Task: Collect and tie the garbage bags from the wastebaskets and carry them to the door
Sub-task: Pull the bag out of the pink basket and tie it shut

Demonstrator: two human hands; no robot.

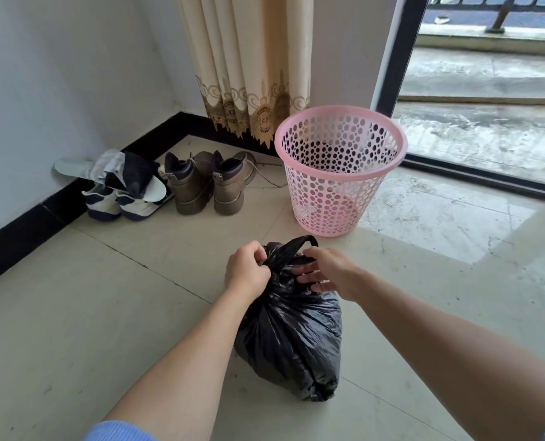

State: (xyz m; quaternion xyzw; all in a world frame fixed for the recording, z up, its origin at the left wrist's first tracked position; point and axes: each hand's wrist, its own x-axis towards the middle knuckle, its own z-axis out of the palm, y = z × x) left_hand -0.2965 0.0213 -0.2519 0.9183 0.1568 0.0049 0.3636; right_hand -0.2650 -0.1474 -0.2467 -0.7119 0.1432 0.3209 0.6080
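A full black garbage bag (292, 338) sits on the tiled floor in front of me, its top gathered into a neck. My left hand (247, 272) is closed on the left side of the gathered top. My right hand (327, 272) pinches the bag's loop handle at the right, with the other fingers spread over the plastic. Just beyond the bag stands a pink perforated wastebasket (339, 173), upright and without a liner.
Brown boots (207, 186), white sneakers (121, 202) and slippers lie along the black baseboard at the left. A cream curtain (249, 65) hangs in the corner. A glass sliding door (487, 100) with a dark frame opens onto a balcony at the right.
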